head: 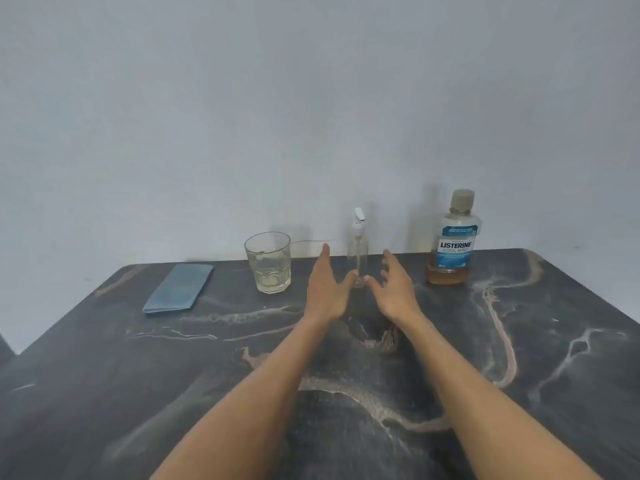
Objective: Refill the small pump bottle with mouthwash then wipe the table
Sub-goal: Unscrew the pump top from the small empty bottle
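Pump bottle (pixel 358 252) stands upright at the far table (pixel 519 341) edge, between glass (pixel 268 262) on its left and mouthwash (pixel 453 240) on its right. Left hand (pixel 325 289) and right hand (pixel 393 289) flank it, fingers spread, holding nothing. Cloth (pixel 178 288) lies far left.

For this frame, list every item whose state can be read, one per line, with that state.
small pump bottle: upright, pump top on, looks near empty
Listerine bottle: upright, cap on, amber liquid low at the bottom
drinking glass: upright, a little pale liquid inside
blue cloth: folded, lying flat on the table
left hand: open, no grip, beside the pump bottle
right hand: open, no grip, beside the pump bottle
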{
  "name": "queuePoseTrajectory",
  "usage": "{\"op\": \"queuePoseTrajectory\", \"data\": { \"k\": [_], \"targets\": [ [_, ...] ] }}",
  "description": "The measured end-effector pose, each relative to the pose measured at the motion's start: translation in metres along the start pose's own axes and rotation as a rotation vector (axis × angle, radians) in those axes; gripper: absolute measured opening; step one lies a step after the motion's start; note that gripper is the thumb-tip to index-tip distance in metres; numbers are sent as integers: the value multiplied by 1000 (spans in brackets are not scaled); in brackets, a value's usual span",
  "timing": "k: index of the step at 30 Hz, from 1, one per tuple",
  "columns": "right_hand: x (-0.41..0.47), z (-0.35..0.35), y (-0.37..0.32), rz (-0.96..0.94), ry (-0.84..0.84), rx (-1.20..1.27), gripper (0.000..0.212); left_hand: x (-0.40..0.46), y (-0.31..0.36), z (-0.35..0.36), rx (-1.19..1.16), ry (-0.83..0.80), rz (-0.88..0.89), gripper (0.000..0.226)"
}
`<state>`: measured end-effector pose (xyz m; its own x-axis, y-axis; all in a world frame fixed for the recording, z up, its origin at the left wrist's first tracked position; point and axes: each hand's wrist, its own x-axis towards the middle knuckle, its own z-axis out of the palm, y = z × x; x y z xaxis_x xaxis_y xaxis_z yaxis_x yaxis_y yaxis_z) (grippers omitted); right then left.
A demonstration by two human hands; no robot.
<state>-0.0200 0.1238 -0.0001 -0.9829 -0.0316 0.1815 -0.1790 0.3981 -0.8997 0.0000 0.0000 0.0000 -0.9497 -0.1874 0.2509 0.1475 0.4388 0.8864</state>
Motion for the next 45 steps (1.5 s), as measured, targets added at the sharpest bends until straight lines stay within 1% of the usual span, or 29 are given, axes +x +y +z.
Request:
{"op": "queuePoseTrajectory", "data": {
  "k": [4, 7, 9, 12, 15, 20, 24, 26, 30, 33, 35, 38, 42, 45],
  "targets": [
    [21, 8, 6, -11, -44, -57, 62, 21, -9, 11, -5, -41, -80, 79],
    [26, 15, 11, -51, -58, -31, 50, 26, -13, 19, -45, -68, -89, 68],
    [24, 17, 10, -76, -31, -17, 47, 27, -13, 21, -74, -67, -80, 58],
    [15, 16, 8, -113, -32, -9, 44, 18, -11, 16, -72, -47, -47, 50],
    [-3, 10, 0, -163, -40, 26, 41, 1, -4, 5, -89, -28, -12, 47],
    [-58, 1, -36, -266, -38, 103, 35, -50, 21, -35, -147, 10, 65, 39],
    [-126, 5, -62, -285, -92, 196, 26, -119, 35, -76, -78, 45, 90, 36],
    [-164, 11, -71, -287, -129, 249, 31, -159, 38, -95, -35, 79, 84, 34],
    [-231, 28, -74, -270, -141, 359, 39, -226, 38, -118, 39, 136, 62, 26],
    [-268, 38, -73, -253, -144, 396, 43, -262, 37, -127, 80, 170, 25, 29],
    [-284, 44, -72, -234, -146, 406, 44, -277, 33, -130, 97, 172, -18, 30],
    [-302, 53, -72, -220, -155, 408, 47, -293, 28, -133, 181, 183, -58, 33],
    [-313, 61, -70, -229, -184, 368, 42, -303, 21, -137, 271, 192, -94, 38],
    [-313, 62, -69, -229, -182, 309, 39, -303, 19, -138, 368, 166, -101, 40]
  ]
}}
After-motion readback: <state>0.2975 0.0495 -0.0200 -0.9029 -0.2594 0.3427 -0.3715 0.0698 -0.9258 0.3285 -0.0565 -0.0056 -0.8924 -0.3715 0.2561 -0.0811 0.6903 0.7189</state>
